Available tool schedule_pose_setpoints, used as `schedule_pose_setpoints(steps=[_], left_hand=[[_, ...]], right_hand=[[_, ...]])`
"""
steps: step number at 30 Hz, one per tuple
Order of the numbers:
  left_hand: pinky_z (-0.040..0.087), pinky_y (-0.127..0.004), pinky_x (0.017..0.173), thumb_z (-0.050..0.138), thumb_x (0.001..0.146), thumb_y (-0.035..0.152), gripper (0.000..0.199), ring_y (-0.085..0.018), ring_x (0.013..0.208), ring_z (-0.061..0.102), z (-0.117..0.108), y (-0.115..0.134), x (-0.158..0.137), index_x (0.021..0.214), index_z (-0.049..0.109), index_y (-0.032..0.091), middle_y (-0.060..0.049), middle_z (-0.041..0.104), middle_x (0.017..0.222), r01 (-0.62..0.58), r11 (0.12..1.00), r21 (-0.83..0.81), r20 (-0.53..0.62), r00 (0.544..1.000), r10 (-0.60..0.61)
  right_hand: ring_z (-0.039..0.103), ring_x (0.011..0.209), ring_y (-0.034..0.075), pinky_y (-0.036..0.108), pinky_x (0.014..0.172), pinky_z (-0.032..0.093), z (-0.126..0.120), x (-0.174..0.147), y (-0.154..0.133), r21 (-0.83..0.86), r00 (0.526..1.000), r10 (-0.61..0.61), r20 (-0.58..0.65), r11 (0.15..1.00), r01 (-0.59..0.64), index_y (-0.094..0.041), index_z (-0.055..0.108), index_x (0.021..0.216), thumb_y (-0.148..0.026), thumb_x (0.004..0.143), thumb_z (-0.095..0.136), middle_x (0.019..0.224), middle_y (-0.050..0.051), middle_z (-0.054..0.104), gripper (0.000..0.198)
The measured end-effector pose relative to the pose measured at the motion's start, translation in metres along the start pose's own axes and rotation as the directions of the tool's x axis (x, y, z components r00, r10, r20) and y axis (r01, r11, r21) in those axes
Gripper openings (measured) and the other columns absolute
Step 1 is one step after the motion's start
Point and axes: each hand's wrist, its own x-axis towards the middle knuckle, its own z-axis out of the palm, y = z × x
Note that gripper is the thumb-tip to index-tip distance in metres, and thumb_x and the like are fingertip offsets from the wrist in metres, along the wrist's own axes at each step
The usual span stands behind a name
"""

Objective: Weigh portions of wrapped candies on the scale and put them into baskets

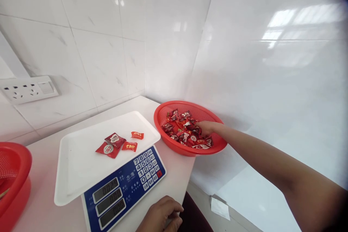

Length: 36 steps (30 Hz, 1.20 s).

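My right hand (206, 127) reaches into a red plastic basket (187, 151) of wrapped candies (181, 136); its fingertips are hidden among the wrappers. At the table's front edge, my left hand (163, 214) rests beside the scale, fingers loosely bent and apart, nothing visible in them. The digital scale (127, 185) has a blue panel with a keypad and three displays. On its white tray (78, 159) lie two larger dark red packets (110, 146), partly overlapping, and two small red candies (129, 146), one a little behind the other.
Another red basket (16, 188) stands at the left edge, cut off by the frame. Tiled walls meet in a corner behind the table (174, 174). A socket panel (29, 88) is on the left wall. Something white (220, 208) lies on the floor at the right.
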Motion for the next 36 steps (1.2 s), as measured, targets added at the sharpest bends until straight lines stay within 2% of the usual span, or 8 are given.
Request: schedule_pose_setpoints(steps=[3, 6, 10, 17, 25, 30, 33, 36], left_hand=[[0.046, -0.021, 0.073, 0.053, 0.073, 0.012, 0.025, -0.014, 0.078, 0.06, 0.0, -0.001, 0.001, 0.094, 0.063, 0.02, -0.004, 0.063, 0.091, -0.002, 1.0, -0.002, 0.001, 1.0, 0.002], [0.046, -0.021, 0.073, 0.052, 0.073, 0.014, 0.023, -0.014, 0.077, 0.06, 0.0, -0.003, 0.001, 0.093, 0.063, 0.019, -0.005, 0.062, 0.09, -0.014, 1.0, 0.001, -0.005, 1.0, 0.014], [0.046, -0.021, 0.073, 0.052, 0.074, 0.013, 0.024, -0.014, 0.078, 0.06, 0.001, -0.004, 0.0, 0.094, 0.063, 0.019, -0.005, 0.062, 0.089, -0.022, 1.0, 0.011, -0.009, 1.0, 0.022], [0.047, -0.021, 0.071, 0.053, 0.074, 0.016, 0.023, -0.015, 0.077, 0.061, 0.0, 0.0, 0.0, 0.094, 0.064, 0.017, -0.007, 0.063, 0.09, -0.032, 0.999, 0.005, -0.014, 0.999, 0.032], [0.048, -0.021, 0.071, 0.053, 0.074, 0.016, 0.024, -0.015, 0.077, 0.062, 0.001, -0.002, 0.0, 0.095, 0.064, 0.016, -0.008, 0.063, 0.091, -0.043, 0.999, -0.007, -0.023, 0.999, 0.043], [0.048, -0.021, 0.071, 0.053, 0.072, 0.016, 0.024, -0.015, 0.076, 0.061, 0.002, -0.001, 0.0, 0.093, 0.065, 0.016, -0.007, 0.064, 0.091, -0.019, 1.0, -0.003, -0.027, 0.999, 0.019], [0.048, -0.021, 0.07, 0.052, 0.073, 0.016, 0.025, -0.015, 0.076, 0.061, 0.002, -0.001, 0.0, 0.094, 0.065, 0.017, -0.007, 0.064, 0.091, -0.032, 0.999, -0.002, -0.027, 0.999, 0.032], [0.047, -0.021, 0.071, 0.053, 0.073, 0.016, 0.024, -0.015, 0.077, 0.061, 0.002, -0.005, 0.001, 0.094, 0.065, 0.017, -0.007, 0.064, 0.091, -0.046, 0.999, 0.006, -0.025, 0.999, 0.046]], right_hand=[[0.063, 0.074, 0.026, 0.041, 0.073, 0.049, -0.005, -0.001, -0.005, 0.047, 0.996, 0.014, 0.085, 0.999, -0.018, -0.021, 0.068, 0.075, -0.001, 0.038, 0.073, 0.063, 0.0, 0.062, 0.043], [0.063, 0.074, 0.02, 0.032, 0.069, 0.051, -0.009, -0.003, -0.012, 0.161, 0.991, -0.028, 0.128, 0.987, 0.007, -0.021, 0.066, 0.092, -0.012, 0.054, 0.07, 0.076, 0.0, 0.066, 0.04], [0.062, 0.085, 0.016, 0.025, 0.069, 0.052, -0.012, -0.003, -0.026, 0.319, 0.994, -0.079, 0.072, 0.946, 0.052, -0.018, 0.056, 0.113, -0.015, 0.071, 0.058, 0.104, 0.005, 0.064, 0.043], [0.06, 0.093, 0.014, 0.023, 0.075, 0.05, -0.017, 0.004, -0.048, 0.376, 0.997, -0.073, -0.033, 0.923, 0.081, -0.016, 0.046, 0.122, -0.005, 0.072, 0.05, 0.123, 0.011, 0.053, 0.051], [0.06, 0.094, 0.021, 0.029, 0.076, 0.049, -0.009, -0.001, -0.054, 0.163, 0.99, -0.096, 0.103, 0.984, 0.078, -0.015, 0.055, 0.116, -0.021, 0.073, 0.057, 0.11, 0.009, 0.062, 0.043], [0.045, 0.116, 0.032, 0.035, 0.09, 0.04, 0.008, -0.01, -0.068, -0.141, 0.974, -0.128, 0.189, 0.978, 0.156, -0.026, 0.054, 0.123, -0.024, 0.057, 0.073, 0.131, 0.007, 0.048, 0.068], [0.051, 0.109, 0.03, 0.034, 0.085, 0.041, 0.015, -0.013, -0.075, -0.305, 0.974, -0.146, 0.173, 0.932, 0.194, -0.028, 0.055, 0.121, -0.016, 0.068, 0.062, 0.128, 0.006, 0.05, 0.055], [0.056, 0.101, 0.027, 0.033, 0.082, 0.041, 0.015, -0.011, -0.08, -0.282, 0.982, -0.162, 0.1, 0.941, 0.184, -0.026, 0.062, 0.109, -0.017, 0.077, 0.053, 0.114, 0.006, 0.06, 0.035]])
